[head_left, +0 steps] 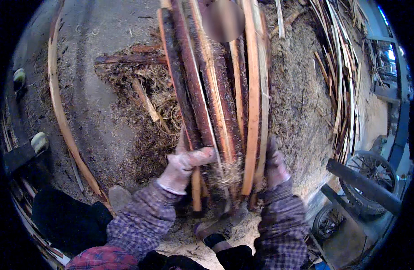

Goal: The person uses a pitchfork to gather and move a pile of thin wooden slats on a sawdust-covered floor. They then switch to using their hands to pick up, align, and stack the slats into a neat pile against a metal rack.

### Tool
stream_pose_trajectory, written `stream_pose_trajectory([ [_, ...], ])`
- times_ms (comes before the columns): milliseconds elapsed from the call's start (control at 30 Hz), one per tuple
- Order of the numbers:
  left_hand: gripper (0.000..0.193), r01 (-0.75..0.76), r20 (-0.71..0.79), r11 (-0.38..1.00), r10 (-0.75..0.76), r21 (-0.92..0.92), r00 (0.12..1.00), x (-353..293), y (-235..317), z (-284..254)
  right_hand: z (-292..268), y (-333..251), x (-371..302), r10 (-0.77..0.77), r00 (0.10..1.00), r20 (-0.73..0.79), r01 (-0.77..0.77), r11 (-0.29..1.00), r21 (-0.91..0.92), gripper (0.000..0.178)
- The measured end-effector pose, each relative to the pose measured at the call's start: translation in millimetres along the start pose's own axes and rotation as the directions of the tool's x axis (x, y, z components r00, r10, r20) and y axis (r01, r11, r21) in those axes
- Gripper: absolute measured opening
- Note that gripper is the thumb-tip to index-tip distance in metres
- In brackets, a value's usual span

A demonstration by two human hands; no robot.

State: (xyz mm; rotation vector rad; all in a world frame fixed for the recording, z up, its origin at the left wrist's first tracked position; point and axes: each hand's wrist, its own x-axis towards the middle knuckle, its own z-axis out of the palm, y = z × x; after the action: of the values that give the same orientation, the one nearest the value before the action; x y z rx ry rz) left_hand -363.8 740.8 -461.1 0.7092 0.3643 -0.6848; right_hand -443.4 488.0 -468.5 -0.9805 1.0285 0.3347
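Note:
A bundle of long wood slabs [219,103], some with dark reddish bark and some with pale sawn faces, runs away from me up the middle of the view. My left hand [182,168], in a pale glove, grips the bundle's near left side, its thumb lying across the slabs. On the opposite side my right hand [276,166] presses against the outer edge; its fingers are partly hidden by the wood. Sawdust and shavings cling to the near ends between both hands. A blurred round patch covers part of the bundle's far end.
Bark scraps and shavings [144,103] litter the ground left of the bundle. One long curved strip [63,112] lies farther left. At right are a pile of thin wood strips [344,81], a spoked wheel [369,177] and a metal bar [364,184]. Dark cloth [67,220] shows at lower left.

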Motion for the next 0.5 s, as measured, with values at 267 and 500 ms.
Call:
stream_pose_trajectory([
  [267, 0.088, -0.077, 0.155, 0.996, 0.082, -0.034, 0.985, 16.2, 3.6, -48.2, 47.2, 33.2, 5.9, 0.015, 1.0, -0.002, -0.015, 0.992, 0.123, 0.053],
  [500, 0.076, 0.121, 0.097, 0.989, -0.129, 0.088, 0.987, -14.6, 22.1, -56.6, 56.6, 66.4, 8.2, -0.193, 0.955, 0.227, 0.168, 0.978, 0.128, 0.053],
])
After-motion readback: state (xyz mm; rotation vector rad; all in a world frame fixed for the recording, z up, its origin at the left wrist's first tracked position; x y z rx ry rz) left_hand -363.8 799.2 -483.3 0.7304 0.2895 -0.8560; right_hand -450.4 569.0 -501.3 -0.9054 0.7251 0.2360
